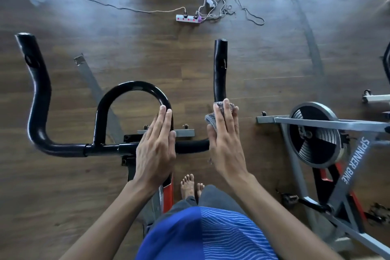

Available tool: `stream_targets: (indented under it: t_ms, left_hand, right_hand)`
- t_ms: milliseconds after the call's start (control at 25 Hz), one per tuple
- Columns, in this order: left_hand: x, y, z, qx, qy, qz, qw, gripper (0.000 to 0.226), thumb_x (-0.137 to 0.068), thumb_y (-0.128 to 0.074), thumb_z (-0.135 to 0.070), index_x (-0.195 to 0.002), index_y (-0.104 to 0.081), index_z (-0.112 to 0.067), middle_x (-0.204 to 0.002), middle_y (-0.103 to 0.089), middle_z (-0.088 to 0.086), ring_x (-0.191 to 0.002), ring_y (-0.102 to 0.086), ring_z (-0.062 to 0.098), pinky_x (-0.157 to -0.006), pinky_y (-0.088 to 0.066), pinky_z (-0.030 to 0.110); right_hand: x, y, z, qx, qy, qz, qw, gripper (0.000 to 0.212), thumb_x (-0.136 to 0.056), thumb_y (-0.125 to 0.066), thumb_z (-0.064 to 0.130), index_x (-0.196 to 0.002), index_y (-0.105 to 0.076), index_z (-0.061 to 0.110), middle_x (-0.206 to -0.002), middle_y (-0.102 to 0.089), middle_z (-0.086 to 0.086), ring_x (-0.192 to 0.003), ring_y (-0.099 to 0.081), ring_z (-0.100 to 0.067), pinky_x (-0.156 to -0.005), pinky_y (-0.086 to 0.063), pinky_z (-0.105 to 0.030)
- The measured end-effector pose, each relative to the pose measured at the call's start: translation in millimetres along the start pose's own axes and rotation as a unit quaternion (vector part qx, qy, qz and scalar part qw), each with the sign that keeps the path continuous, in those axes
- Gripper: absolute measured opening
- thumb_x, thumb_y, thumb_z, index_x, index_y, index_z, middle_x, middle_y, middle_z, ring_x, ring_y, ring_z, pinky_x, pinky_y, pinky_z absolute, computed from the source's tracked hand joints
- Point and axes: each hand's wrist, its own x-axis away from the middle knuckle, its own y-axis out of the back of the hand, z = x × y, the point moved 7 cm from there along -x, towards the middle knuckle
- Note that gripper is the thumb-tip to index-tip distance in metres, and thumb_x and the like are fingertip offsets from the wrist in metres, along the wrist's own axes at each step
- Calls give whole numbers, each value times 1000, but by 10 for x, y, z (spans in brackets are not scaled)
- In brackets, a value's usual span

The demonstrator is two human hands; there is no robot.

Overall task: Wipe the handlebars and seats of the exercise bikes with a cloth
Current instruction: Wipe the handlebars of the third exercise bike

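The black handlebar of an exercise bike spreads below me, with a centre loop and two forward horns. My left hand lies flat, fingers straight, over the right side of the loop and the crossbar. My right hand presses a grey cloth with straight fingers onto the bend at the base of the right horn. The cloth shows under the fingers and to their left. No seat is in view.
A second grey bike marked SPINNER BIKE stands close at the right. A white power strip with tangled cables lies on the wooden floor ahead. My bare feet stand beside the bike frame.
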Motion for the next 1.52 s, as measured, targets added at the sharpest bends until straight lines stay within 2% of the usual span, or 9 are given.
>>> stream_targets:
  t_ms: [160,280,440,640,760,960,1320,1400,1520]
  left_hand:
    - [33,63,49,1,27,-1,1000,50,-103,-31,-23,-151,-36,-12,-159,-31,4,-149,-24,15,-124,-8,33]
    - [197,197,62,-52,43,-24,997,43,-103,-35,-20,-143,-49,-12,-150,-47,6,-145,-34,20,-124,0,37]
    - [330,186,179,-66,55,-11,996,36,-105,-39,-21,-135,-56,-9,-139,-58,9,-138,-43,25,-124,-9,42]
    - [338,164,224,-91,23,7,996,42,-102,-36,-28,-123,-64,-4,-125,-66,12,-129,-51,29,-116,-25,41]
    - [338,174,254,-86,8,19,996,41,-102,-38,-28,-125,-63,-5,-129,-64,12,-133,-48,29,-116,-24,40]
    - [340,272,358,-66,-15,7,998,36,-103,-41,-24,-128,-62,-8,-134,-62,8,-135,-47,23,-121,-17,42]
    - [383,274,439,-70,-26,-5,997,38,-103,-37,-25,-130,-60,-10,-139,-58,6,-136,-46,20,-122,-14,46]
    - [388,278,443,-72,-30,-9,997,40,-102,-36,-26,-130,-60,-11,-139,-58,6,-136,-46,21,-122,-15,46]
    - [403,255,445,-77,-26,-10,997,42,-103,-33,-28,-130,-60,-11,-139,-58,6,-136,-46,21,-123,-14,46]
  right_hand:
    - [-275,54,-46,-26,12,2,1000,54,-107,-28,35,-157,-24,17,-167,-2,4,-153,11,-13,-123,5,-26]
    - [-15,29,-59,-49,31,-4,998,48,-109,-32,25,-156,-28,12,-167,-5,1,-154,10,-14,-124,4,-24]
    - [236,-21,-87,-75,34,-10,997,47,-109,-35,18,-155,-29,9,-167,-6,-1,-154,10,-16,-124,2,-24]
    - [438,-112,15,-47,59,-40,996,47,-108,-33,19,-153,-32,6,-167,-12,-7,-154,9,-24,-126,-7,-36]
    - [565,-235,146,10,81,-62,995,47,-108,-33,19,-153,-32,8,-166,-15,-6,-154,7,-26,-126,-6,-42]
    - [587,-487,412,128,97,-109,981,49,-105,-43,28,-150,-39,9,-158,-36,-7,-153,-12,-28,-125,-4,-47]
    - [622,-637,524,159,154,-140,965,49,-103,-45,18,-151,-36,13,-157,-37,-4,-150,-25,-24,-124,-15,-47]
    - [628,-577,447,144,153,-139,968,46,-105,-40,20,-151,-38,12,-157,-38,-4,-151,-24,-23,-124,-15,-48]
    - [622,-465,284,126,167,-122,970,52,-100,-50,9,-151,-38,11,-158,-35,-6,-152,-19,-22,-125,-10,-47]
